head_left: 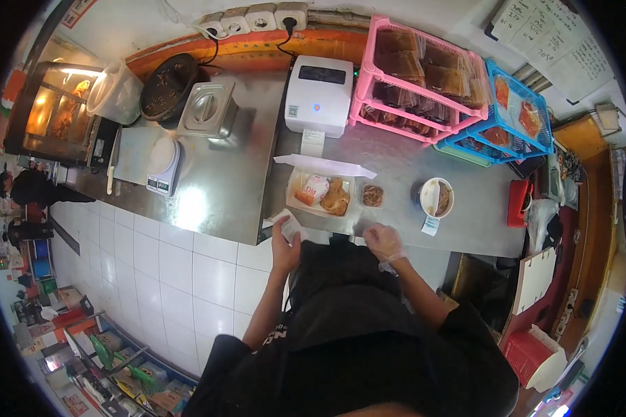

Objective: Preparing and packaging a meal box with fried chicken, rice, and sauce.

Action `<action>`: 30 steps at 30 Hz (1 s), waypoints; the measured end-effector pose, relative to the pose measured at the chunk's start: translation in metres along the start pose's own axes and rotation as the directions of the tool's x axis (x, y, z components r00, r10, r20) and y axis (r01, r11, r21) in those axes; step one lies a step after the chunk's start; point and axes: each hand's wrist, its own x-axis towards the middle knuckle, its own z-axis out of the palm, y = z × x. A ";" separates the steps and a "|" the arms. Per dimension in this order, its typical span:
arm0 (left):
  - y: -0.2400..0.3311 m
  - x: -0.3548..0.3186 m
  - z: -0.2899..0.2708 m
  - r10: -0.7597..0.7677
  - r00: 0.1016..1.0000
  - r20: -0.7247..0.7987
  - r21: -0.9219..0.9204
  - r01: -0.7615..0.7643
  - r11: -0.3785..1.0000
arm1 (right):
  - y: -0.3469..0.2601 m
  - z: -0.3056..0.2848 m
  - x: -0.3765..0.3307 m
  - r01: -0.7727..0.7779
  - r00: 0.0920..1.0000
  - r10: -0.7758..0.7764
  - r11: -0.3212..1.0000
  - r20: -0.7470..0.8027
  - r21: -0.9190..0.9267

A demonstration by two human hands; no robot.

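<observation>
My left hand [286, 251] is bare and closed on a white slip of paper [283, 221] at the counter's front edge. My right hand [384, 244], in a clear plastic glove, has its fingers curled in by the same edge; whatever may be inside them is hidden. Between and beyond the hands lies an open takeaway box [293, 197] with its lid flap raised. Inside it are a paper-wrapped round bundle [316, 187] and a piece of fried chicken [336, 197]. Beside the box rests a small clear sachet of brown food [373, 195].
A white tub [426, 189] of brown food stands to the right, a paper label at its front. Behind are a white label printer [319, 94], pink baskets [459, 115] and blue baskets [497, 149]. Leftward sit a kitchen scale [161, 182], a steel container [207, 111] and a lit display cabinet [59, 115].
</observation>
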 end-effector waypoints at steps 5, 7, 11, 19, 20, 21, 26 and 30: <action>-0.070 0.017 0.013 0.041 0.998 0.057 0.149 -0.049 0.988 | -0.021 0.004 0.017 -0.421 0.900 0.374 0.881 0.225 0.217; -0.066 0.023 0.016 0.023 0.987 0.158 0.168 -0.050 0.984 | -0.040 0.020 0.033 -0.477 0.877 0.411 0.799 0.248 0.366; -0.052 0.032 0.013 0.010 0.912 0.411 0.183 -0.093 0.979 | -0.017 0.056 0.071 -0.316 0.949 0.316 0.948 -0.015 -0.037; -0.068 0.054 0.041 0.270 0.731 0.626 -0.135 -0.239 0.961 | -0.090 0.020 0.101 -0.454 0.889 0.458 0.885 0.017 -0.100; -0.066 0.061 0.045 0.288 0.746 0.600 -0.079 -0.303 0.950 | -0.085 0.024 0.108 -0.436 0.894 0.446 0.887 0.036 -0.154; -0.064 0.066 0.048 0.305 0.760 0.574 -0.020 -0.360 0.933 | -0.085 0.027 0.111 -0.441 0.892 0.451 0.883 0.032 -0.160; -0.058 0.072 0.052 0.214 0.907 0.363 0.329 -0.340 0.881 | -0.056 0.063 0.112 -0.151 0.981 0.192 0.875 0.043 -0.459; -0.068 0.066 0.041 0.028 0.956 0.293 0.093 -0.057 0.994 | -0.062 0.069 0.102 -0.035 0.972 0.162 0.812 0.168 -0.582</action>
